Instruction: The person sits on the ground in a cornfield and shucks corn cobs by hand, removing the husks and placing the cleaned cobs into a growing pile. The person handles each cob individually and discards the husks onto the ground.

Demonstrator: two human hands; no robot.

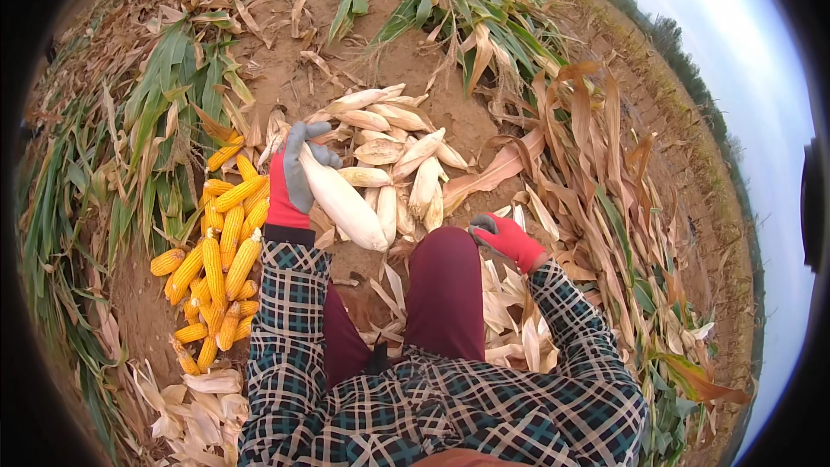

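My left hand (pixel 305 165), in a red and grey work glove, grips a large ear of corn in its pale husk (pixel 343 198) near its upper end. The ear slants down to the right, in front of a pile of unshucked corn ears (pixel 402 149) on the soil. Beside my right knee is my right hand (pixel 509 239), gloved alike, its fingers curled. Whether it holds anything small is hidden. Left of my left forearm lies a heap of bare yellow corn cobs (pixel 220 259).
Stripped husks (pixel 512 324) litter the ground by my right leg, and more loose husks (pixel 201 412) lie at lower left. Cut green corn stalks (pixel 175 91) lie at left. Dry stalks and leaves (pixel 603 181) form a bank along the right. Brown soil (pixel 279 65) shows ahead.
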